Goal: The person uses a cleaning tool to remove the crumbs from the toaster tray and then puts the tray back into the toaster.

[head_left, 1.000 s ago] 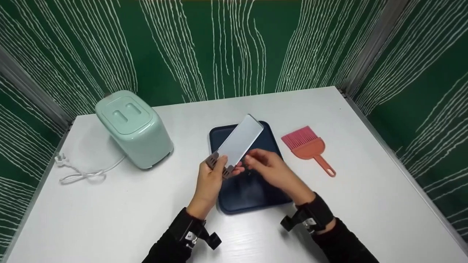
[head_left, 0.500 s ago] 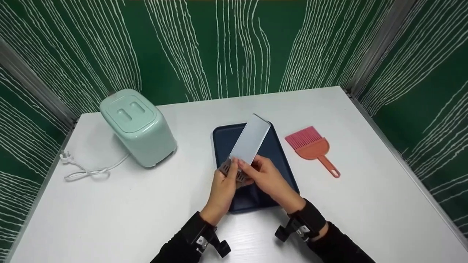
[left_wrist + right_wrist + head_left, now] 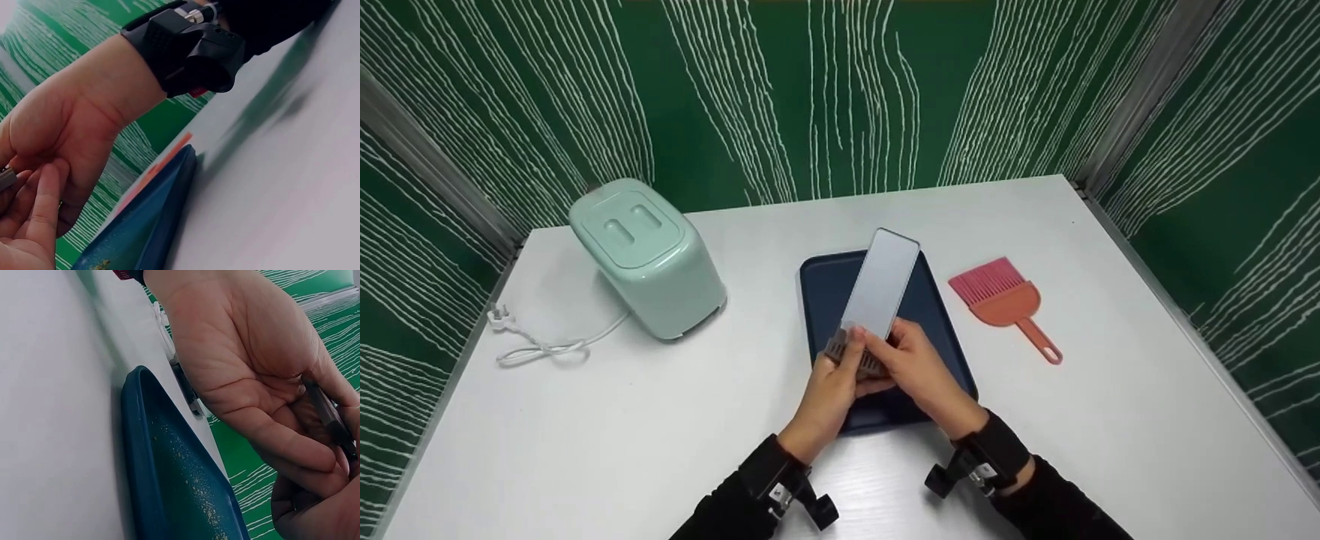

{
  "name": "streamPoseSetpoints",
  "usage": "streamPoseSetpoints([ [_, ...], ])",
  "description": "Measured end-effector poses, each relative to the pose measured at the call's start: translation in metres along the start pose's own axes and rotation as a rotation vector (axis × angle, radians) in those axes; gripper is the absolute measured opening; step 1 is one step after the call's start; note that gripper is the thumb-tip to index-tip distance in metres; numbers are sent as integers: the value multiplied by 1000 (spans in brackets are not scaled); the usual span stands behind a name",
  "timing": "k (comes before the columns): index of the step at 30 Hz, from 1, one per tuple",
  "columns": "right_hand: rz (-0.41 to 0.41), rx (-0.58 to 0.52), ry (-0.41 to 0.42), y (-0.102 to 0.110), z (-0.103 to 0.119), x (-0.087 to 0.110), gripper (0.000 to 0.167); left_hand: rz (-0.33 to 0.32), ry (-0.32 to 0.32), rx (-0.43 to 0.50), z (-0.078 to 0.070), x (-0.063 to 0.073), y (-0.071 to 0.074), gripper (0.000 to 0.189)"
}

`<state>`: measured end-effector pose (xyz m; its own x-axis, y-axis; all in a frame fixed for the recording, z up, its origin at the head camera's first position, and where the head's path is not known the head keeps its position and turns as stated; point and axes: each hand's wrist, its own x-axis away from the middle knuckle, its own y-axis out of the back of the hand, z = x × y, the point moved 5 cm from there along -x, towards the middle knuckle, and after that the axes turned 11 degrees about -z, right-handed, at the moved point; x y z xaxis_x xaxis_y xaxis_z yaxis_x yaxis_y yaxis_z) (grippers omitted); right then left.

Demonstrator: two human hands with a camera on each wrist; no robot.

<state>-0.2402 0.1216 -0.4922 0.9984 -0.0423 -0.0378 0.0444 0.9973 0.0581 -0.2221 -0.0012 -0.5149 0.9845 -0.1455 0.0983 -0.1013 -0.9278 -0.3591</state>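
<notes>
A flat pale-grey crumb tray (image 3: pixel 883 277) with a brown slotted end is held above a dark blue tray (image 3: pixel 829 296), its long plate slanting away from me. My left hand (image 3: pixel 826 401) grips the slotted end, thumb on top. From the other side my right hand (image 3: pixel 921 371) pinches the same end, its thumb beside the left thumb. The right wrist view shows the dark edge of the crumb tray (image 3: pixel 329 416) between thumb and fingers. Fine crumbs (image 3: pixel 194 484) lie in the blue tray. Most fingertips under the crumb tray are hidden.
At the left stands a mint-green toaster (image 3: pixel 660 262), its white cord and plug (image 3: pixel 544 349) lying beside it. An orange brush (image 3: pixel 1006 304) with pink bristles lies right of the blue tray. Green walls with white streaks border the white table (image 3: pixel 660 435).
My right hand has closed in and taken hold of the crumb tray's slotted end. Both hands and the crumb tray have shifted a little right, and its plate points more straight ahead.
</notes>
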Motion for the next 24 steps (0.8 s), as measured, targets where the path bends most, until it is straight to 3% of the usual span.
streamPoseSetpoints([
  [8,18,-15,-2,4,2,-1,26,47,32,-40,-2,-1,-1,61],
  [13,21,-12,-7,7,1,-2,26,77,56,-117,-3,-1,-2,61],
  [24,120,16,17,2,0,-5,30,150,-25,-435,-10,6,22,68],
])
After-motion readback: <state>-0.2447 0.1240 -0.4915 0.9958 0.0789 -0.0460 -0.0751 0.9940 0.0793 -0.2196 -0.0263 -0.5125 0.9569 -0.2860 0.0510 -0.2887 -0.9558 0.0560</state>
